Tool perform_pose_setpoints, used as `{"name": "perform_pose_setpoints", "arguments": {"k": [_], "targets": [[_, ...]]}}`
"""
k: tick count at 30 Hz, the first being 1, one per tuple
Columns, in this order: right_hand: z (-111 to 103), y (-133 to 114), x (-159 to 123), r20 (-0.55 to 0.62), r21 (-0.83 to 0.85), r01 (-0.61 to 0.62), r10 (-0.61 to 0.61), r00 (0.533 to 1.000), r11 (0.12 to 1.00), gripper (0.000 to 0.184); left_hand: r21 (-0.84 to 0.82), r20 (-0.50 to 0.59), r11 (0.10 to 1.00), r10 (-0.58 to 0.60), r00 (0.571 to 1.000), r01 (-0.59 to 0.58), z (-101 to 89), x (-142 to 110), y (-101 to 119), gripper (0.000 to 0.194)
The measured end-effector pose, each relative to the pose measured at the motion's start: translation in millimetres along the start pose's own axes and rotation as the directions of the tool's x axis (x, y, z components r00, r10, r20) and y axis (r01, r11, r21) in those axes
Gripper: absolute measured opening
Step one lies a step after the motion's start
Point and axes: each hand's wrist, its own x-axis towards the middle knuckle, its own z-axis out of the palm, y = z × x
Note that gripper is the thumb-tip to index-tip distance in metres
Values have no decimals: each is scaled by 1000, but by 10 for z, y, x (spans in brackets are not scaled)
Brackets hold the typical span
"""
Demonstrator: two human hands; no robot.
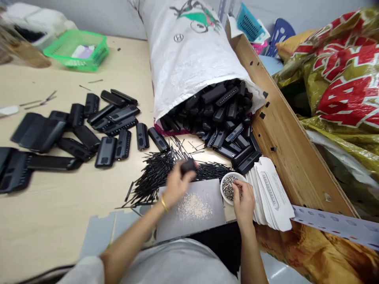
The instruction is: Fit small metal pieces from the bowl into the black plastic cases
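Note:
My left hand (174, 183) is closed round a black plastic casing (188, 166), blurred, above a grey sheet (166, 225) that bears a heap of pale crumbs (195, 207). The fingers of my right hand (244, 197) dip into a small white bowl (222, 194) of shiny metal pieces (227, 185). Its fingertips are bent together; what they pinch, if anything, is too small to make out. Behind both hands spreads a pile of thin black sticks (156, 169). Right of the bowl lies a stack of white printed cartons (271, 193).
A white sack (189, 59) spills black casings (225, 114) toward me. More casings (106, 152) lie scattered on the left of the table (59, 221). A green basket (91, 59) stands at the back left. A wooden board (293, 146) edges the right side, with yellow-red bags (349, 86) beyond.

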Motion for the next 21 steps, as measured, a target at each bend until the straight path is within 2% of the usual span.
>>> {"name": "perform_pose_setpoints", "arguments": {"k": [1, 2, 3, 4, 5, 6, 7, 8, 9, 10, 11, 12, 13, 14, 15, 16, 18, 21], "targets": [[3, 75, 33, 59, -85, 35, -30, 998, 996, 22, 65, -52, 998, 14, 999, -11, -141, 238, 40, 37], [17, 137, 54, 98, -154, 63, -49, 994, 986, 23, 152, -149, 987, 71, 986, -48, -312, 478, 97, 39], [37, 185, 65, 127, -213, 82, -55, 990, 974, 24, 385, -269, 921, 170, 948, -56, -493, 705, 164, 38], [60, 219, 66, 152, -260, 96, -58, 987, 961, 24, 565, -337, 825, 226, 914, 4, -659, 903, 234, 41], [84, 241, 60, 168, -296, 108, -59, 984, 949, 25, 675, -356, 737, 287, 889, 33, -781, 1063, 296, 45], [104, 253, 52, 178, -319, 114, -58, 982, 941, 25, 775, -339, 631, 396, 854, 15, -835, 1177, 340, 48], [121, 258, 44, 183, -332, 118, -58, 981, 936, 25, 839, -296, 544, 475, 828, -12, -803, 1244, 356, 48], [133, 260, 38, 186, -339, 121, -60, 981, 933, 24, 877, -221, 475, 532, 818, -71, -680, 1266, 340, 45], [141, 259, 35, 186, -342, 125, -63, 980, 931, 23, 896, -135, 422, 557, 820, -138, -470, 1248, 292, 37], [145, 257, 37, 187, -343, 129, -67, 980, 930, 21, 884, -27, 414, 510, 860, -217, -191, 1202, 218, 28], [145, 255, 41, 190, -342, 133, -70, 979, 930, 20, 838, 135, 437, 413, 901, -326, 131, 1139, 127, 24], [141, 252, 47, 193, -340, 134, -71, 979, 931, 19, 798, 299, 432, 321, 899, -420, 465, 1071, 32, 28], [135, 249, 53, 194, -334, 133, -70, 978, 933, 19, 798, 385, 386, 263, 885, -462, 782, 1011, -57, 38], [126, 244, 58, 195, -321, 130, -69, 978, 938, 18, 823, 425, 316, 211, 880, -473, 1053, 966, -133, 48], [116, 237, 61, 197, -301, 125, -67, 978, 945, 18, 856, 408, 275, 159, 899, -438, 1259, 940, -190, 52], [104, 229, 61, 198, -273, 119, -65, 978, 955, 18, 884, 382, 241, 118, 916, -400, 1392, 934, -228, 53], [82, 210, 56, 209, -217, 110, -64, 976, 970, 16, 913, 339, 225, 39, 940, -339, 1446, 978, -255, 53], [70, 180, 51, 242, -222, 107, -51, 969, 969, 16, 880, 377, 329, -44, 925, -343, 1172, 1102, -237, 52]]}}
